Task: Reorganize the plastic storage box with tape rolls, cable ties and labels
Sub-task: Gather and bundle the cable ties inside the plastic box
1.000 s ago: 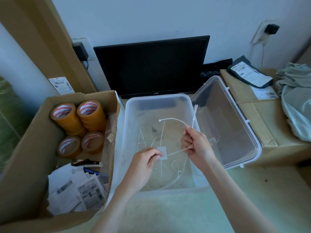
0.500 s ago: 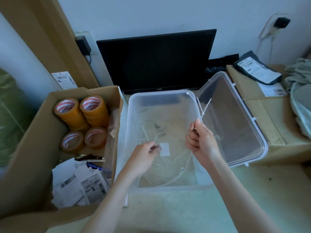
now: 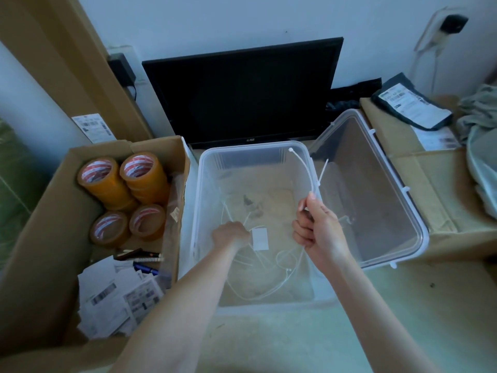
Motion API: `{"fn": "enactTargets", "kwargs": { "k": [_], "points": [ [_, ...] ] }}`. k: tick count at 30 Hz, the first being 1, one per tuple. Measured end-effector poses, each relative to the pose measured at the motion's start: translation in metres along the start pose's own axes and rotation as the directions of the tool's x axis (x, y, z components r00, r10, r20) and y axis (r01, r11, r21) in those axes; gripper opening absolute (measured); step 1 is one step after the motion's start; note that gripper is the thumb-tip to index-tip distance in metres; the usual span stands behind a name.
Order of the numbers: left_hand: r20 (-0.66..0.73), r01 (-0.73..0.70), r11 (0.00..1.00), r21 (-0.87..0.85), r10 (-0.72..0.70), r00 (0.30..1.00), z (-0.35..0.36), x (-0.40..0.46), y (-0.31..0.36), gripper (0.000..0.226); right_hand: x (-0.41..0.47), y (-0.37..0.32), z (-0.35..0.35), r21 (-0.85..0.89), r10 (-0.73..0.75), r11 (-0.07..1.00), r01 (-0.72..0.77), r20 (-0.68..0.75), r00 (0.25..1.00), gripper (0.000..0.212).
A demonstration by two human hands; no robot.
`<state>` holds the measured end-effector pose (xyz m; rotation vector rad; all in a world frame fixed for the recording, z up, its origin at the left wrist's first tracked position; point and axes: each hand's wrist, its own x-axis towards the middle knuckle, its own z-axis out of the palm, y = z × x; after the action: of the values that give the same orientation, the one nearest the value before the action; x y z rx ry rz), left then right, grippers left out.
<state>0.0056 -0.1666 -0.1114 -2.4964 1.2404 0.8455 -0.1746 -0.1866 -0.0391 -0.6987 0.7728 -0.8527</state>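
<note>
A clear plastic storage box [image 3: 199, 200] stands open in the middle, with loose white cable ties [image 3: 271, 289] and a small white label [image 3: 260, 239] on its bottom. My right hand [image 3: 318, 227] is above the box's right side and grips a few white cable ties [image 3: 309, 173] that stick up past the rim. My left hand [image 3: 230, 235] is down inside the box beside the label, fingers curled at the ties there; whether it holds one is hidden. Tape rolls [image 3: 126, 181] and paper labels [image 3: 115, 297] lie in a cardboard box [image 3: 40, 238] to the left.
The box's clear lid [image 3: 376, 189] leans open at the right against a cardboard carton [image 3: 441, 173]. A black monitor [image 3: 242, 92] stands behind against the wall. Pens [image 3: 139, 258] lie in the left cardboard box. A grey parcel bag [image 3: 411, 109] and cloth [image 3: 481, 114] sit at the right.
My right hand has lifted the cable ties higher and to the right. My left hand has gone down deeper into the box, beside the label.
</note>
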Motion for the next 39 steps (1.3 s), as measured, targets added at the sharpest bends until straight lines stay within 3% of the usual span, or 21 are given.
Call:
{"fn": "enactTargets", "kwargs": {
  "k": [5,13,18,24,30,34,39],
  "points": [
    [-0.002,0.044,0.999,-0.006,-0.044,0.999,0.015,-0.001,0.002,0.041,0.0,0.0,0.001,-0.014,0.011,1.0,-0.011,0.002,1.0,0.038],
    [0.019,0.002,0.978,-0.211,0.002,1.0,-0.001,-0.002,-0.004,0.038,0.001,0.001,0.001,-0.036,0.016,0.999,-0.016,-0.009,1.0,0.037],
    [-0.139,-0.125,0.938,-0.323,0.084,0.987,-0.016,0.003,-0.011,0.015,0.0,0.001,0.0,-0.051,0.016,0.999,-0.017,-0.004,1.0,0.036],
    [-0.361,-0.38,0.837,-0.395,0.239,0.902,-0.037,-0.04,-0.021,0.017,0.001,0.001,0.0,-0.035,0.019,0.999,-0.019,-0.016,1.0,0.035],
    [-0.408,-0.537,0.623,-0.569,0.353,0.842,-0.031,-0.092,-0.022,0.019,0.005,0.005,0.002,0.021,0.032,0.999,-0.031,-0.074,0.997,0.03],
    [-0.481,-0.635,0.537,-0.556,0.415,0.772,-0.021,-0.098,-0.018,0.017,0.006,0.007,0.003,-0.083,0.013,0.996,-0.021,-0.094,0.996,0.018],
    [-0.497,-0.714,0.499,-0.49,0.513,0.7,-0.014,-0.094,-0.017,0.015,0.006,0.01,0.004,-0.264,0.012,0.964,-0.018,-0.024,1.0,0.021]
  ]
}}
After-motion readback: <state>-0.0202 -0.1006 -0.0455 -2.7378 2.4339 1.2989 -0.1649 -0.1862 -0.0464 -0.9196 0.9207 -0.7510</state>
